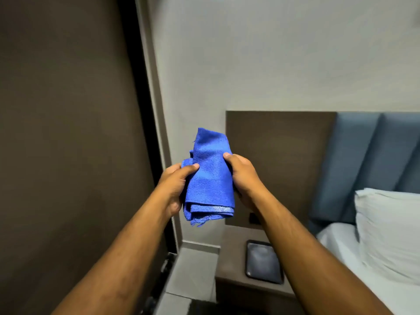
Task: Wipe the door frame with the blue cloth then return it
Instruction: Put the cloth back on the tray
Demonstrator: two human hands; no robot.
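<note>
A folded blue cloth hangs in the air at the middle of the view, held between both hands. My left hand grips its left edge with the thumb on the front. My right hand grips its right edge, fingers hidden behind the fabric. The door frame, a brown-grey strip with a dark gap beside it, runs down just left of the cloth, next to the brown door. The cloth does not touch the frame.
A bedside table with a dark tray stands below my hands. A brown panel and blue padded headboard line the wall. A bed with a white pillow fills the lower right.
</note>
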